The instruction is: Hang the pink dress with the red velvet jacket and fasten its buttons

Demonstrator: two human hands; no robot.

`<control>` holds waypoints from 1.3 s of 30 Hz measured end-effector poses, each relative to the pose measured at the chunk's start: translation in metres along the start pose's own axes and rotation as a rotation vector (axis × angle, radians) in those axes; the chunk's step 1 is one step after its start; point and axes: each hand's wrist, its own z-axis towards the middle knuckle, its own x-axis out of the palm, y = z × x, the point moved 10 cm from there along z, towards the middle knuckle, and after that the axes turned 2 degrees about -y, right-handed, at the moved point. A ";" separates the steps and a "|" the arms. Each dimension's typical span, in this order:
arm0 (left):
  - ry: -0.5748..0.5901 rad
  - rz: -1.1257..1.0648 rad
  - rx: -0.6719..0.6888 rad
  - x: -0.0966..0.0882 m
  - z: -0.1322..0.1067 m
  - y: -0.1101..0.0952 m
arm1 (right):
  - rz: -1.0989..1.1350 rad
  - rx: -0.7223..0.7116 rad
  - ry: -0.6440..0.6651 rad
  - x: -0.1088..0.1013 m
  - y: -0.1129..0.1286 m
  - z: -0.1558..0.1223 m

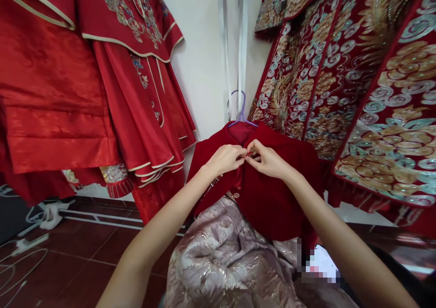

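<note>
A dark red velvet-looking jacket (272, 190) hangs on a purple hanger (242, 115) in front of me. Both hands meet at its front opening, just below the collar. My left hand (227, 158) is closed, with its fingertips pinching the jacket's front edge. My right hand (265, 159) pinches the opposite edge, thumb and forefinger meeting around a small red fastening (250, 153). That fastening is mostly hidden by my fingers. Lower on the opening is a small beaded ornament (235, 195). Under the jacket spreads a shiny pinkish-silver brocade fabric (218, 253).
Red garments with pale trim (136, 94) hang at the left. Heavily embroidered red and gold garments (340, 85) hang at the right. White straps (241, 40) run down above the hanger. White cables (25, 271) and a rack's base bar (102, 219) lie along the tiled floor.
</note>
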 end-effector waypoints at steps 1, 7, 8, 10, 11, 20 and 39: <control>0.003 -0.005 0.000 0.002 0.000 0.001 | -0.001 -0.004 0.017 0.000 -0.001 0.001; -0.007 -0.041 0.058 0.008 0.002 -0.001 | -0.021 0.018 0.067 0.002 -0.009 0.005; -0.018 -0.052 0.055 0.006 0.002 -0.002 | 0.005 0.037 0.040 0.000 -0.012 0.006; -0.073 -0.089 -0.015 0.002 0.001 0.000 | 0.146 0.121 -0.068 -0.004 -0.024 0.004; -0.119 -0.116 -0.088 0.001 -0.001 0.004 | 0.250 0.184 -0.141 -0.005 -0.032 0.000; -0.654 -0.769 -0.755 0.085 -0.080 0.049 | 0.384 0.437 -0.623 0.059 -0.066 -0.094; -0.766 -1.092 -0.851 0.088 -0.104 0.050 | 0.565 0.314 -0.322 0.037 0.021 -0.097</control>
